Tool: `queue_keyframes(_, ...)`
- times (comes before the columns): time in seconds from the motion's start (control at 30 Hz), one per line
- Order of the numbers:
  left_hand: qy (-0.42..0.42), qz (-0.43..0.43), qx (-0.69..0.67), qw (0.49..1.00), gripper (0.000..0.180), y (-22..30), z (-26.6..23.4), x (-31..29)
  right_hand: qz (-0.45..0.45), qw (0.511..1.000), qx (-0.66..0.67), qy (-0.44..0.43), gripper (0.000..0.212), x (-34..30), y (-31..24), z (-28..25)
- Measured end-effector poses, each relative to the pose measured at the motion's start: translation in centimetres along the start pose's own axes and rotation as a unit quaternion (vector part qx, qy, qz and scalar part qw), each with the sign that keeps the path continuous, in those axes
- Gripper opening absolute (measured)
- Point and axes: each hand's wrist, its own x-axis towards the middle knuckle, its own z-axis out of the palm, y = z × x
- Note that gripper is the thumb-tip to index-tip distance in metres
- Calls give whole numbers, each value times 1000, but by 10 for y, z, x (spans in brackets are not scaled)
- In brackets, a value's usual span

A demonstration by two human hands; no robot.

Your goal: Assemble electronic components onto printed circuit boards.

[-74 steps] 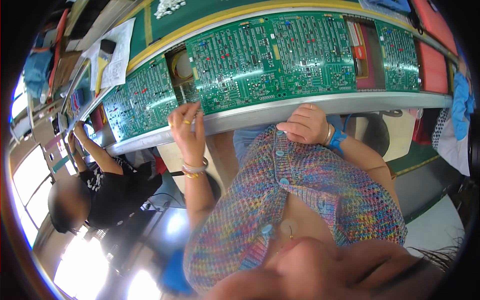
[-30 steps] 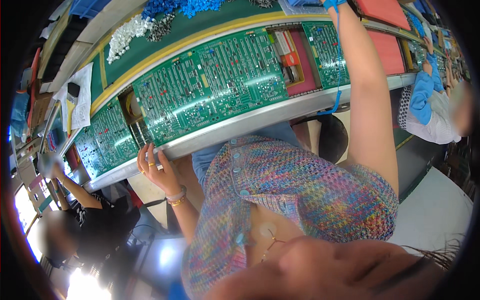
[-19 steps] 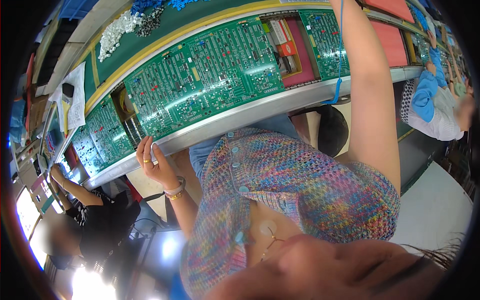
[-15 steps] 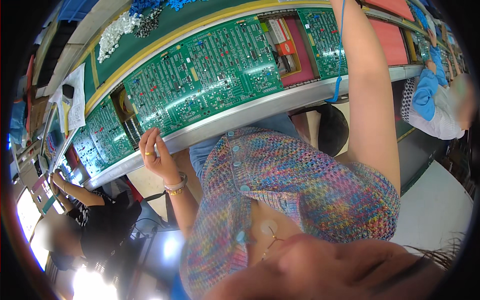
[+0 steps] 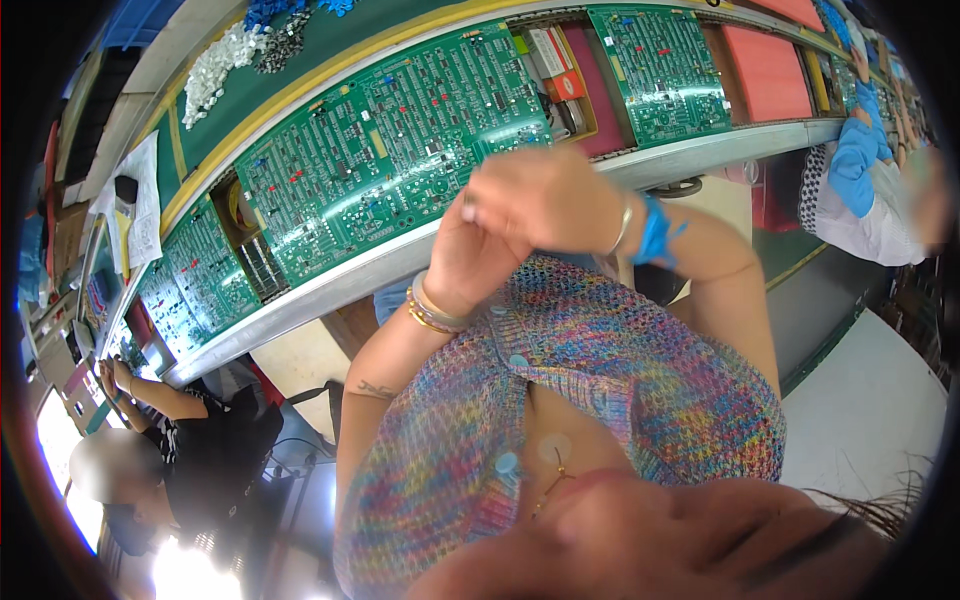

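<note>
My left hand (image 5: 462,262), with bracelets at its wrist, is raised palm up beside the near metal rail. My right hand (image 5: 560,198) meets it from the right, wearing a bangle and a blue wrist band (image 5: 655,232). Both sets of fingers look curled together; motion blur and overlap hide whatever is between them. Behind them lies a large green circuit board (image 5: 380,150), populated with chips and several small red parts. The hands cover part of its near right edge.
Another green board (image 5: 665,80) lies to the right and one (image 5: 195,285) to the left. Between boards sits a tray with small boxes (image 5: 560,75). White parts (image 5: 215,80) are heaped on the far green surface. Co-workers sit at both sides; a metal rail (image 5: 330,295) runs along the front.
My right arm has come back from stretching far over the line, bringing its hand to my left one. My left hand has moved right, away from the board's left corner.
</note>
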Motion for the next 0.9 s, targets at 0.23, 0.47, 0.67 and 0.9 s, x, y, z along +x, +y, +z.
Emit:
queue_keyframes(0.23,6,-9,-37,999,40,-12,-32,-21,-24,992,20,125,26,-36,-19,42)
queue_keyframes(0.47,68,42,58,995,25,-9,-37,-28,112,979,100,140,34,-43,-13,18)
queue_keyframes(0.67,147,69,113,980,25,6,-11,-34,231,950,169,123,18,-57,-1,10)
queue_keyframes(0.9,178,114,199,957,24,54,-6,-54,190,965,115,139,16,-60,25,7)
